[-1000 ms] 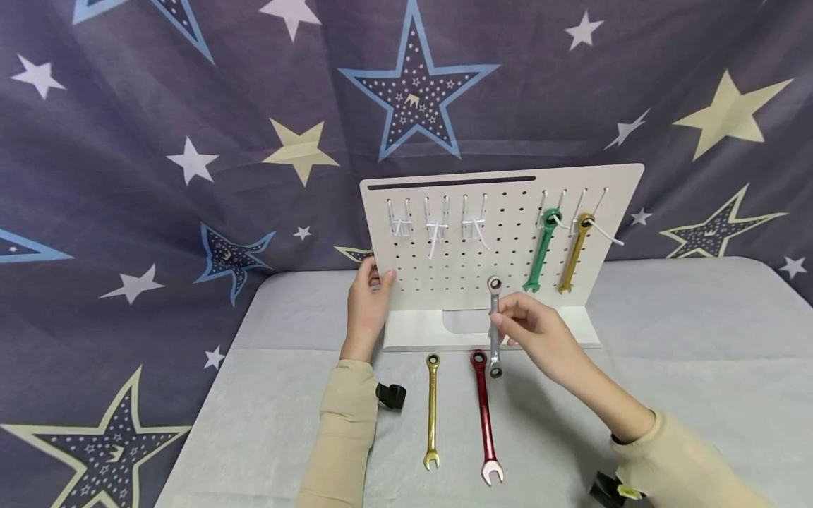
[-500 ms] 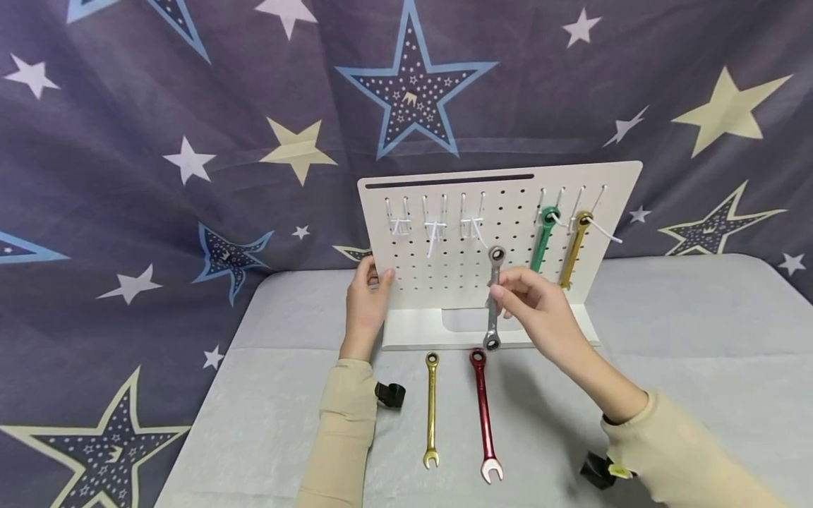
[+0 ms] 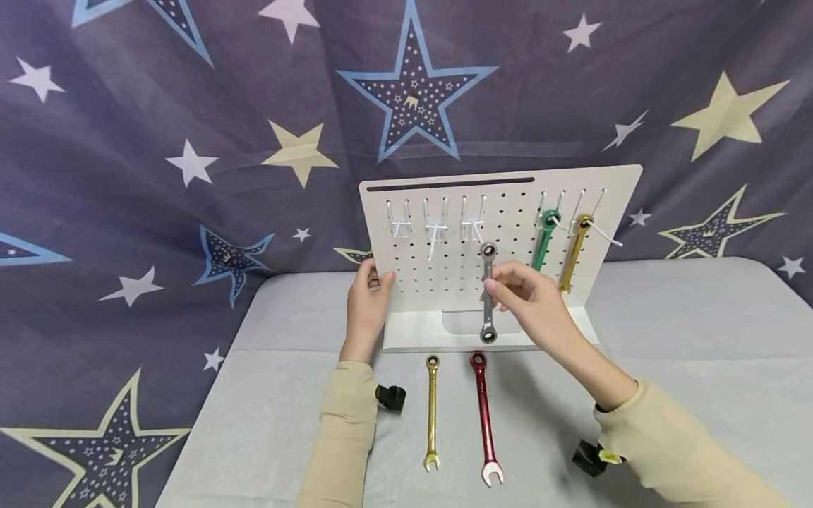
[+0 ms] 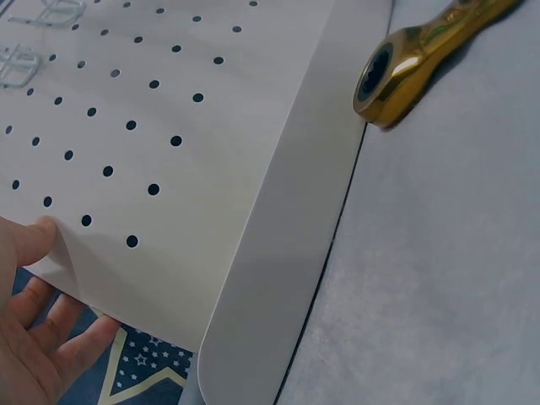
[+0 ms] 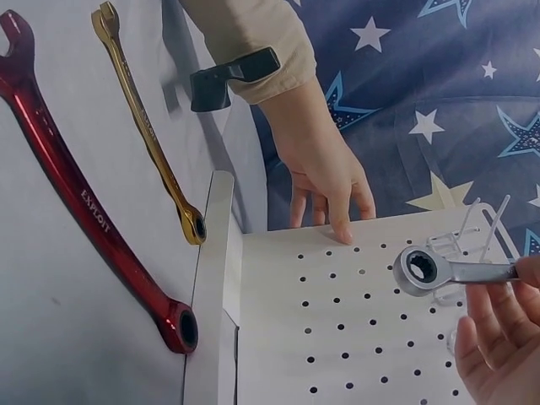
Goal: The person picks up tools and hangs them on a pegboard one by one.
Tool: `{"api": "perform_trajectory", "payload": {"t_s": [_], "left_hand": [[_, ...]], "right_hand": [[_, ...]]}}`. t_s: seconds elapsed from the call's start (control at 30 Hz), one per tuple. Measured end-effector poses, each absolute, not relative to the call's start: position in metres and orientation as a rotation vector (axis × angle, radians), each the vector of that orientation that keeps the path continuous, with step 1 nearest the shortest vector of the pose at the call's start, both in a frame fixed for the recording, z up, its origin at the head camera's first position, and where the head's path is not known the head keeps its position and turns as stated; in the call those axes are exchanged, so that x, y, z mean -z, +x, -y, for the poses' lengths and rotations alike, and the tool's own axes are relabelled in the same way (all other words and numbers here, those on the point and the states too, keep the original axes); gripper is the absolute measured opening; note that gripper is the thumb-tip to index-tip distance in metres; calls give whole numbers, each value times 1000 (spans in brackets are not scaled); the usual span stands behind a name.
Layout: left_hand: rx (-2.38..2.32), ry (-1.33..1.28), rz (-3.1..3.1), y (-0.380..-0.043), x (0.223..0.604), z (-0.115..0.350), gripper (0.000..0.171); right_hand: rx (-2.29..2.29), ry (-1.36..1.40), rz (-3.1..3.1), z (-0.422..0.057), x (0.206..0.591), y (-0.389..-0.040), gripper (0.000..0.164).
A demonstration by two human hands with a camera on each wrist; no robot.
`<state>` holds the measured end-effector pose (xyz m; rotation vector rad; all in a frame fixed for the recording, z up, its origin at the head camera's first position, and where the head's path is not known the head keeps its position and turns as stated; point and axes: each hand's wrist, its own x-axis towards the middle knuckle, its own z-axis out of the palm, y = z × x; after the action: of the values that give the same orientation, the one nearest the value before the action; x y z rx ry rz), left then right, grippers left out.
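Note:
My right hand (image 3: 532,305) pinches a grey double-ring ratchet wrench (image 3: 488,314) around its middle, upright in front of the white pegboard (image 3: 457,299). Its upper ring is just below the third hook (image 3: 473,227) from the left. In the right wrist view one ring end of the grey wrench (image 5: 417,270) sticks out past the fingers. My left hand (image 3: 367,310) grips the board's left edge, thumb on the front face and fingers at the edge, as the left wrist view shows. A green wrench (image 3: 543,243) and a gold wrench (image 3: 575,254) hang on the right-hand hooks.
A smaller gold combination wrench (image 3: 432,416) and a red one (image 3: 485,416) lie on the grey tablecloth (image 3: 254,430) before the board's base (image 3: 406,331). Two white hooks (image 3: 400,227) stick out at the board's upper left. A star-patterned curtain (image 3: 241,85) hangs behind.
My right hand has raised the grey wrench and shifted it slightly left, from low over the board's base to under the third hook. The left hand keeps its place on the edge.

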<state>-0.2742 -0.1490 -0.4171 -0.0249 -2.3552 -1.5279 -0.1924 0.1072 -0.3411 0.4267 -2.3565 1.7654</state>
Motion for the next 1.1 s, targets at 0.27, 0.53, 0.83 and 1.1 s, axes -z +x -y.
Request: {"api": "perform_trajectory", "payload": {"t_s": [0.27,0.53,0.83,1.1], "left_hand": [[1536,-36,2343,-275,418,150,32],[1537,-29,2348,-275,419,150,31],[1531,-15,2360,-275,417,150,32],[1514,-20,2358,-275,416,149,33]], "right_hand": [[-1736,422,2398,-107,341,-200,16],[-1679,436,2455,-107,345,-215,16],[-1685,395,2454,-107,351,-236,17],[-1661,369,2475,-107,351,-250,17]]}}
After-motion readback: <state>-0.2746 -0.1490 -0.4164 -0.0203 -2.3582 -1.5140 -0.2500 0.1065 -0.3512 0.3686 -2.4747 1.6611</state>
